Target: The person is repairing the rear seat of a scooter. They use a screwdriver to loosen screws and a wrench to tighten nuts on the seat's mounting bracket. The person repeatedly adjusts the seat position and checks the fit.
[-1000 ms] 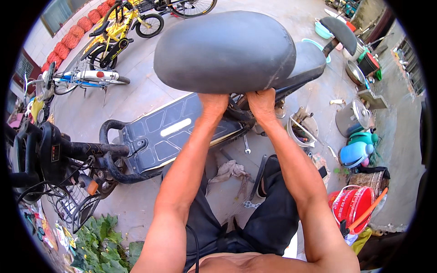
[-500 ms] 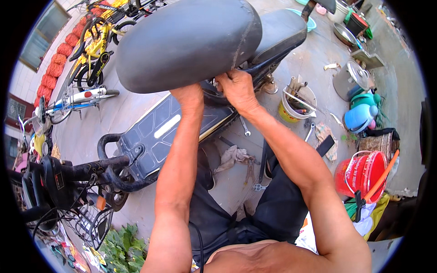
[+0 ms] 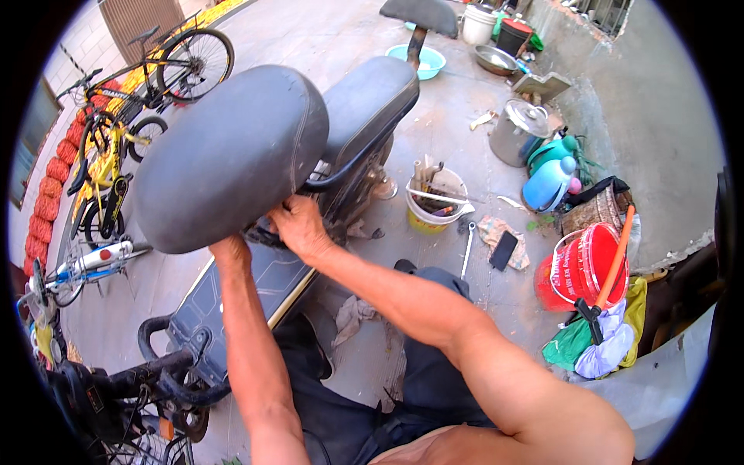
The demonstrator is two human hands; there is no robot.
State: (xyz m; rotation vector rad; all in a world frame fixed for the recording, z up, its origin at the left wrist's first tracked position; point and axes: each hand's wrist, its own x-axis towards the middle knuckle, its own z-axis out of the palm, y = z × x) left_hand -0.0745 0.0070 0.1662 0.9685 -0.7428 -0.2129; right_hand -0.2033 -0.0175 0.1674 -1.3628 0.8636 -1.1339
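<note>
A scooter's black padded front seat (image 3: 232,147) is tipped up over the footboard (image 3: 240,298). Beneath its near edge is my left hand (image 3: 230,248), its fingers hidden behind the padding. My right hand (image 3: 298,226) is just to the right, under the seat's lower rim, with fingers curled in a closed grip. What lies between those fingers is too covered to make out. Behind the front seat is the rear seat (image 3: 368,101), with a small backrest (image 3: 422,15) beyond it.
A white bucket of tools (image 3: 438,198) stands right of the scooter. Near it lie a wrench (image 3: 468,249), a phone (image 3: 504,250) on a cloth and a grey rag (image 3: 353,318). Farther right are a red bucket (image 3: 581,271) and a blue jug (image 3: 549,184). Bicycles (image 3: 116,186) stand at left.
The view has swung so the scooter sits farther left and lower. Both hands stay under the seat; the right one remains curled. My right knee now covers part of the floor.
</note>
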